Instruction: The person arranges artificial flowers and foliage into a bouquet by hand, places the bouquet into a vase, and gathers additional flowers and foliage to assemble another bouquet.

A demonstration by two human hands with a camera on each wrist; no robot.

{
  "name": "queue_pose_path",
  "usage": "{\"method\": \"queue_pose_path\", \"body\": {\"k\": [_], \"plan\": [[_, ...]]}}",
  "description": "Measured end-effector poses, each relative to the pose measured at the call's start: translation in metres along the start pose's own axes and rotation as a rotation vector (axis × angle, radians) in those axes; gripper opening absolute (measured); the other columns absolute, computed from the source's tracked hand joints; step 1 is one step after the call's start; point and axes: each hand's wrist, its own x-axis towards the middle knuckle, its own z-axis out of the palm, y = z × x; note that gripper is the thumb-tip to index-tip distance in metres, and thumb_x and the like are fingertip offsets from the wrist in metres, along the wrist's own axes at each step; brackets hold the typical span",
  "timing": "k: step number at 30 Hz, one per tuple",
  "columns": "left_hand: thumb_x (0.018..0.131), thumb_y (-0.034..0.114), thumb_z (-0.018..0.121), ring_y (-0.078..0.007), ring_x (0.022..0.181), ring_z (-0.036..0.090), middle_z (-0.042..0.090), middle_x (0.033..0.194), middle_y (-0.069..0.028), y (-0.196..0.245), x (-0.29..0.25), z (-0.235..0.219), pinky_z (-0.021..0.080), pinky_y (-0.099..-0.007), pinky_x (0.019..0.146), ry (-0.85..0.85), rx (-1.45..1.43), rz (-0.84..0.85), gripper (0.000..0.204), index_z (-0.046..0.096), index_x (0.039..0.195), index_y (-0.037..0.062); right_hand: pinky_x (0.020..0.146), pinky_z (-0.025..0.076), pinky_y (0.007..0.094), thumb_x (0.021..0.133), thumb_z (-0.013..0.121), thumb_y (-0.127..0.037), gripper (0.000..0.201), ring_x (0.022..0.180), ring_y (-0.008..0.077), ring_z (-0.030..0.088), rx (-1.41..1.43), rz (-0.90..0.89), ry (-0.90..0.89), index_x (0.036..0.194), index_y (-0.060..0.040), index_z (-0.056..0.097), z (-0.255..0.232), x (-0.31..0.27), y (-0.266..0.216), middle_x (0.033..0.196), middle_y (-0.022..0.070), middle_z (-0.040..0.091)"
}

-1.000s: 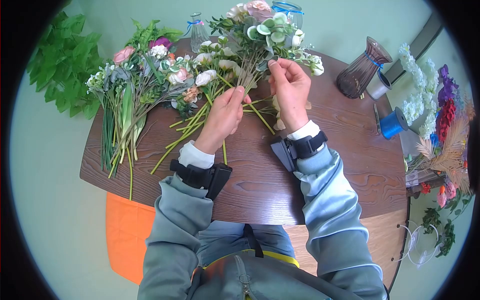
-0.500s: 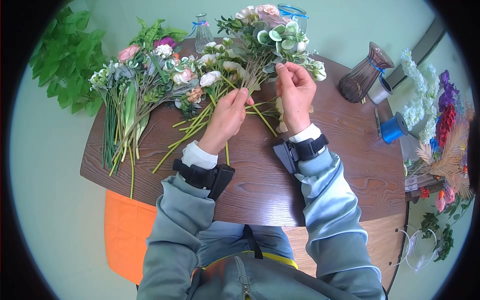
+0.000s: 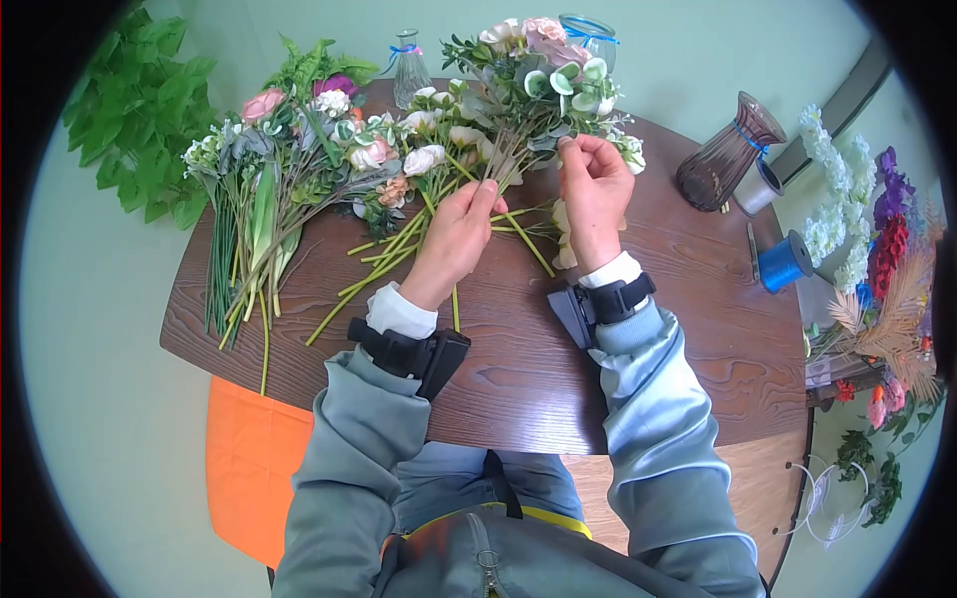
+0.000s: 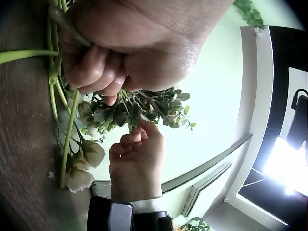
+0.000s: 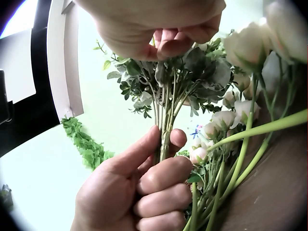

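Observation:
My left hand [image 3: 459,239] grips a bouquet of artificial flowers [image 3: 546,75] by its gathered stems [image 5: 165,108], thumb along them and fingers curled round. The bouquet rises above that fist, with pink and white blooms on top and grey-green leaves [image 4: 118,113] below. My right hand [image 3: 598,194] is at the underside of the foliage, thumb and forefinger pinching a leaf there. In the right wrist view its curled fingers overlap the leaves. White roses [image 3: 424,159] with thick green stems lie on the table just behind and beside the left hand.
A pile of mixed flowers [image 3: 264,214] covers the table's left side. At the back stand a clear vase [image 3: 411,75] and a glass jar [image 3: 598,45]. Toward the right are a dark ribbed vase [image 3: 723,164], a silver spool [image 3: 760,187] and blue ribbon [image 3: 785,261].
The head view has shifted slightly, so things appear a little lower and, at the back, farther right. Both hands keep nearly the same hold on the bouquet.

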Motion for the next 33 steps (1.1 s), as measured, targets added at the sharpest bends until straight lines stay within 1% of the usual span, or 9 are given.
{"method": "queue_pose_path", "body": {"k": [8,12,14,15,17,22,30,32,33], "plan": [[0.094,0.031,0.04,-0.003,0.046,0.03,0.033,0.053,0.0062,0.001,-0.002,0.001,0.024,-0.0211,0.043,0.062,0.02,0.046,0.033,0.054,0.079,0.0056,0.047,0.037,0.0188,0.076,0.064,-0.008,0.009,0.049,0.0021,0.044,-0.163,-0.132,0.023,0.078,-0.0003,0.06,0.001,-0.003,-0.002,0.057,-0.0019,0.055],[0.094,0.031,0.04,-0.003,0.046,0.031,0.033,0.053,0.0062,-0.002,0.001,-0.001,0.025,-0.0213,0.043,0.1,0.047,0.036,0.033,0.054,0.078,0.0059,0.046,0.039,0.0189,0.075,0.064,-0.008,0.008,0.048,0.0041,0.047,-0.211,-0.359,-0.034,0.077,-0.001,0.059,0.007,-0.011,-0.013,0.064,0.0011,0.057],[0.095,0.036,0.036,-0.0023,0.036,0.026,0.029,0.047,0.0072,-0.004,0.003,-0.002,0.022,-0.0202,0.032,0.092,0.093,0.05,0.034,0.051,0.087,0.0062,0.044,0.039,0.019,0.075,0.063,-0.006,0.007,0.048,0.0048,0.05,-0.212,-0.392,-0.05,0.077,-0.0009,0.059,0.007,-0.014,-0.014,0.068,0.0022,0.058],[0.095,0.036,0.036,-0.0023,0.036,0.026,0.029,0.047,0.0072,-0.004,0.003,-0.002,0.022,-0.0202,0.032,0.092,0.092,0.049,0.034,0.051,0.087,0.0062,0.044,0.039,0.0193,0.076,0.062,-0.006,0.007,0.048,0.0056,0.051,-0.181,-0.315,-0.078,0.078,-0.0008,0.058,0.008,-0.015,-0.013,0.068,0.0021,0.058],[0.094,0.031,0.04,-0.0065,0.052,0.035,0.038,0.056,0.003,-0.004,0.003,-0.002,0.03,-0.0246,0.049,0.143,0.121,0.072,0.036,0.055,0.077,0.0034,0.043,0.039,0.0196,0.077,0.061,-0.005,0.007,0.048,0.0065,0.053,-0.151,-0.238,-0.106,0.08,-0.0008,0.056,0.007,-0.015,-0.013,0.068,0.002,0.058],[0.093,0.031,0.04,-0.008,0.055,0.037,0.041,0.058,0.001,-0.007,0.004,-0.003,0.031,-0.0262,0.052,0.12,0.144,0.092,0.037,0.055,0.076,0.0024,0.048,0.045,0.022,0.084,0.052,-0.007,0.008,0.053,0.0159,0.061,0.246,0.119,-0.269,0.089,-0.0036,0.047,0.002,-0.01,-0.021,0.079,0.0072,0.061],[0.093,0.031,0.04,-0.0084,0.054,0.036,0.04,0.057,0.0008,-0.006,0.004,-0.003,0.03,-0.0263,0.051,0.117,0.156,0.082,0.036,0.055,0.076,0.0025,0.051,0.046,0.0239,0.084,0.051,-0.009,0.013,0.06,0.0177,0.063,0.264,0.258,-0.243,0.095,-0.0041,0.046,0.003,-0.008,-0.022,0.09,0.0102,0.061],[0.093,0.031,0.041,-0.0081,0.054,0.036,0.04,0.057,0.0007,-0.007,0.004,-0.003,0.03,-0.0262,0.051,0.117,0.15,0.086,0.036,0.054,0.076,0.0028,0.045,0.043,0.0201,0.084,0.051,-0.008,0.015,0.055,0.0144,0.062,0.29,0.238,-0.197,0.097,-0.0007,0.049,0.006,-0.009,-0.022,0.073,0.0046,0.06],[0.093,0.031,0.041,-0.0081,0.054,0.036,0.04,0.057,0.0007,-0.007,0.004,-0.003,0.03,-0.0262,0.051,0.117,0.15,0.086,0.036,0.054,0.076,0.0028,0.045,0.043,0.0201,0.084,0.051,-0.008,0.015,0.055,0.0144,0.062,0.29,0.238,-0.196,0.097,-0.0007,0.049,0.006,-0.009,-0.022,0.073,0.0046,0.06]]}}
